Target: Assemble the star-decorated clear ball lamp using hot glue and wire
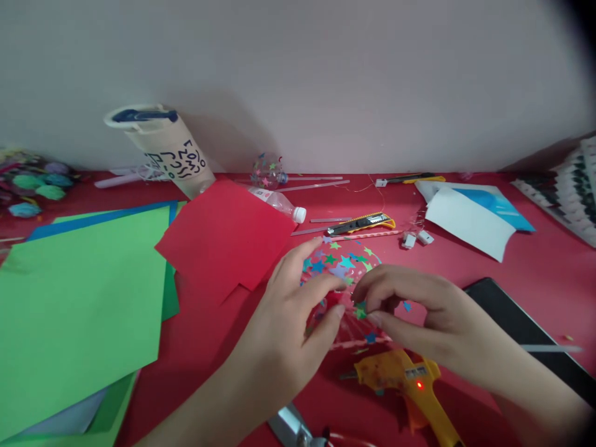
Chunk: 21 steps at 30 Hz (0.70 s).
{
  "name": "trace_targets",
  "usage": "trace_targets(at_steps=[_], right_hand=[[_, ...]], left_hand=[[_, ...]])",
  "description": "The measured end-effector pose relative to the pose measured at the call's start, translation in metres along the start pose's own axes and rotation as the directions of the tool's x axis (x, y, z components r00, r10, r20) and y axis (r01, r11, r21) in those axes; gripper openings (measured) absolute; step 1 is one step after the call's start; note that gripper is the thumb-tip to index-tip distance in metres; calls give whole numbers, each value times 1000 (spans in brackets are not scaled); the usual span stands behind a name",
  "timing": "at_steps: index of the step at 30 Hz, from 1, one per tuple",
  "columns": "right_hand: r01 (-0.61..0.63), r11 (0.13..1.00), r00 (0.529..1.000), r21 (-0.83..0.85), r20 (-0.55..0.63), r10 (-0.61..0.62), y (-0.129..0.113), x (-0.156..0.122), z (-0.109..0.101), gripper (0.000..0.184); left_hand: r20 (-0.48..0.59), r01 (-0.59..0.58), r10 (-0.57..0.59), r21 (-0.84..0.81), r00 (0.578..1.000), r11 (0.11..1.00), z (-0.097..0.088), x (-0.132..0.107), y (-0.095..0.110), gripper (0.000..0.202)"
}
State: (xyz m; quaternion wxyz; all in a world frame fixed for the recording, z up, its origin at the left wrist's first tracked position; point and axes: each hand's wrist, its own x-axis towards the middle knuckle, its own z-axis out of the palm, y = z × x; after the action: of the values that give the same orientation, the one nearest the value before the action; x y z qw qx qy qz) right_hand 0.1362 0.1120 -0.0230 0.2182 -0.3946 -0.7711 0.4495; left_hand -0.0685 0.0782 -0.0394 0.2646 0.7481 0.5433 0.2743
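Note:
My left hand [288,323] and my right hand [419,310] meet over a clear balloon [342,264] filled with small coloured paper stars, which lies on the red table [535,267]. The fingers of both hands pinch the balloon's near end, where a green star [361,311] shows between the fingertips. A yellow glue gun [410,388] with a red light on lies just below my right hand.
Green paper sheets [79,298] and a red sheet [223,239] lie at the left. A yellow utility knife [361,223], a plastic bottle [277,202], a paper cup [162,149], white and blue paper [470,217] and a black tablet [526,329] surround the hands. Scissors [293,429] sit at the bottom edge.

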Motion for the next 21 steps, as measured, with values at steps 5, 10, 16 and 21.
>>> trace_targets(at_steps=[5,10,16,21], right_hand=[[-9,999,999,46,47,7,-1,-1,2,13],[24,999,1000,22,3,-24,0,-1,2,13],[22,1000,999,11,-28,-22,0,0,4,16],[-10,1000,999,-10,-52,10,0,-1,7,13]], left_hand=[[-55,-29,31,50,998,998,6,1,-3,15],[-69,-56,55,-2,996,998,14,-1,-4,20],[-185,-5,-15,-108,983,994,21,-3,1,16],[-196,-30,4,-130,981,991,23,-1,4,15]])
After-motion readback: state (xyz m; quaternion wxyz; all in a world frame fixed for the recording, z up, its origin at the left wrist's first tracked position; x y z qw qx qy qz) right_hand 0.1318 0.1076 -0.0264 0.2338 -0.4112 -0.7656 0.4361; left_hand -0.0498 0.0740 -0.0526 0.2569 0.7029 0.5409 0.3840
